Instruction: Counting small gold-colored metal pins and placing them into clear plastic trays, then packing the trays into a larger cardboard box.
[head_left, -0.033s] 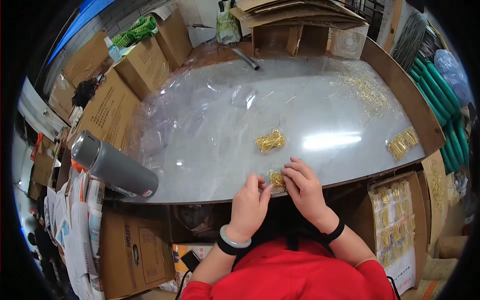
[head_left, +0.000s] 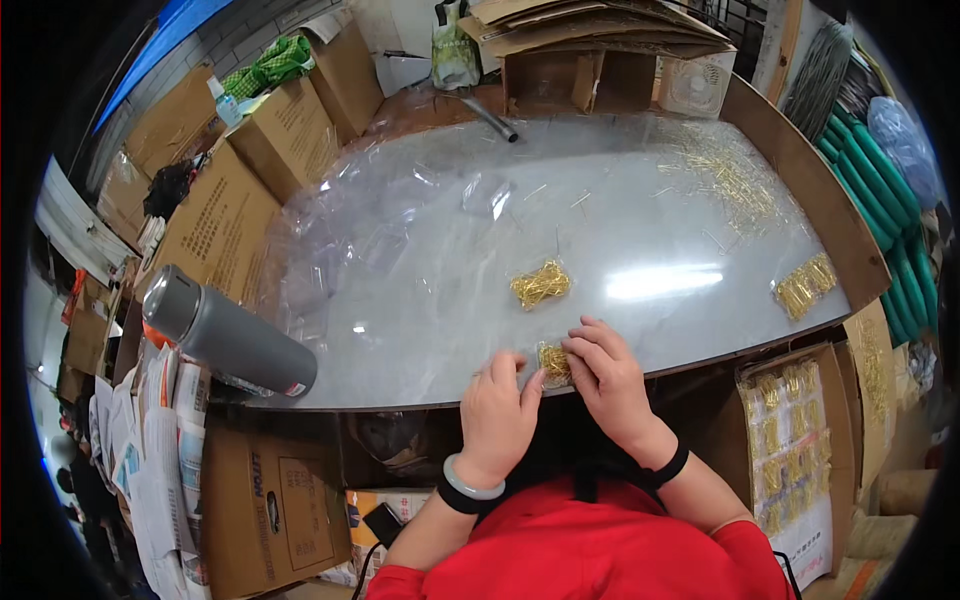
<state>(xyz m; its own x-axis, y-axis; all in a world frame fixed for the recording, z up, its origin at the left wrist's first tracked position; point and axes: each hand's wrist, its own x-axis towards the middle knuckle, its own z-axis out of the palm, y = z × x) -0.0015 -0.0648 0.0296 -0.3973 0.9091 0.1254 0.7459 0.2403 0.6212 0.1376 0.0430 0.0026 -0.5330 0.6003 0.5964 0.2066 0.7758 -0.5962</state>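
Observation:
My left hand [head_left: 497,410] and my right hand [head_left: 605,380] meet at the near edge of the grey table [head_left: 660,230]. Between their fingertips they pinch a small clear bag of gold pins [head_left: 553,362], which rests on the tabletop. A loose bundle of gold pins [head_left: 540,284] lies just beyond the hands. Further off, a scattered heap of gold pins [head_left: 735,180] covers the far right of the table. Several filled packets [head_left: 805,285] sit near the right edge.
A grey flask [head_left: 225,335] lies on its side at the table's near left corner. Empty clear plastic bags [head_left: 350,240] spread over the left side. Cardboard boxes [head_left: 215,225] line the left, green hoses [head_left: 900,260] the right, and a box of packed pin packets [head_left: 790,440] stands at lower right.

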